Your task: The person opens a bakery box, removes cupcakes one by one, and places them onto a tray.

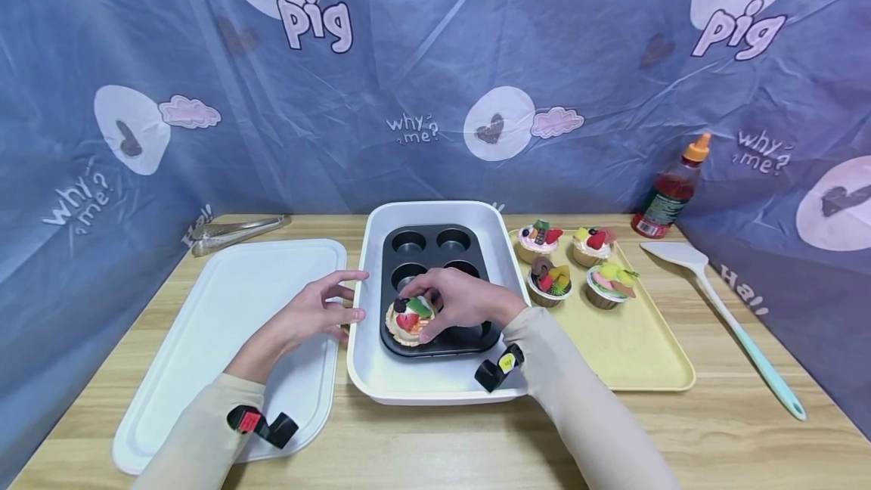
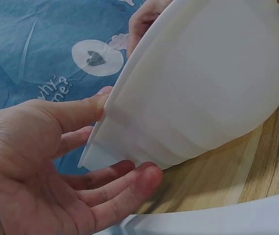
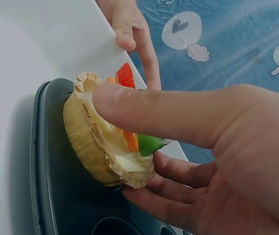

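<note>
My right hand grips a fruit tart with a crimped crust, cream and toy-like fruit. In the right wrist view the tart sits tilted between thumb and fingers, over the dark muffin pan. The muffin pan lies inside a deep white tray; its visible cups hold nothing, and my hand hides others. At the tray's left rim, my left hand holds the edge. Up close, that hand has thumb and a finger over the rim, with other fingers along the outer wall.
Several decorated cupcakes stand on a yellow tray at right. A flat white tray lies at left, with metal tongs behind it. A red sauce bottle and a spatula are at far right.
</note>
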`<move>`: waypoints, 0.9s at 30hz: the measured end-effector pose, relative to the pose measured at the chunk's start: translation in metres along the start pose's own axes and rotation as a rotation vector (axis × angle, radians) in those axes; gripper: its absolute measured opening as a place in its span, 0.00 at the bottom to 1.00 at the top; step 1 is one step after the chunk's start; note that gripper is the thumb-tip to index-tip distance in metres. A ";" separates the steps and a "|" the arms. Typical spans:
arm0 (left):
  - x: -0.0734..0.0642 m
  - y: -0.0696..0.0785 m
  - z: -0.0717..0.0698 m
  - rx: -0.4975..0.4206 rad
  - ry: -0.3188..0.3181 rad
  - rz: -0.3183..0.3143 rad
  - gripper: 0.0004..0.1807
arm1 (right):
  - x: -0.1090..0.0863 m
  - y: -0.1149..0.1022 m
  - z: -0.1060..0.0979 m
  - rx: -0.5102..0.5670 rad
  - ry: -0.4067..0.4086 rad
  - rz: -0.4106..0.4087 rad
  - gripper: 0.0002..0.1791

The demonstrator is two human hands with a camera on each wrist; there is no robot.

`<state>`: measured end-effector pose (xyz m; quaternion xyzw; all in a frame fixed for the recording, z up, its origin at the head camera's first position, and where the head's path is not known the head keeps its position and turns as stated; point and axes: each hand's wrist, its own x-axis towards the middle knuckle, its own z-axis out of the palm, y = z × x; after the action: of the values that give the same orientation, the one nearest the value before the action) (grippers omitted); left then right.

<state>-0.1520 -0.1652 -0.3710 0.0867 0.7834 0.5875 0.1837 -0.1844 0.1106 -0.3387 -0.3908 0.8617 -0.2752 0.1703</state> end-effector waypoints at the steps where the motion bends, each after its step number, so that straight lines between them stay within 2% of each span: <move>1: 0.000 0.000 0.000 -0.001 -0.001 0.000 0.38 | 0.000 0.000 0.000 0.000 0.000 0.000 0.35; 10: 0.000 0.000 0.000 0.009 0.001 0.000 0.38 | 0.000 -0.001 0.001 0.010 0.009 -0.009 0.35; 27: 0.000 0.000 -0.001 0.003 -0.002 0.002 0.39 | 0.002 -0.001 0.004 0.000 0.090 -0.044 0.35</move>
<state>-0.1522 -0.1661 -0.3711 0.0884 0.7838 0.5866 0.1838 -0.1828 0.1073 -0.3412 -0.3968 0.8597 -0.2963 0.1251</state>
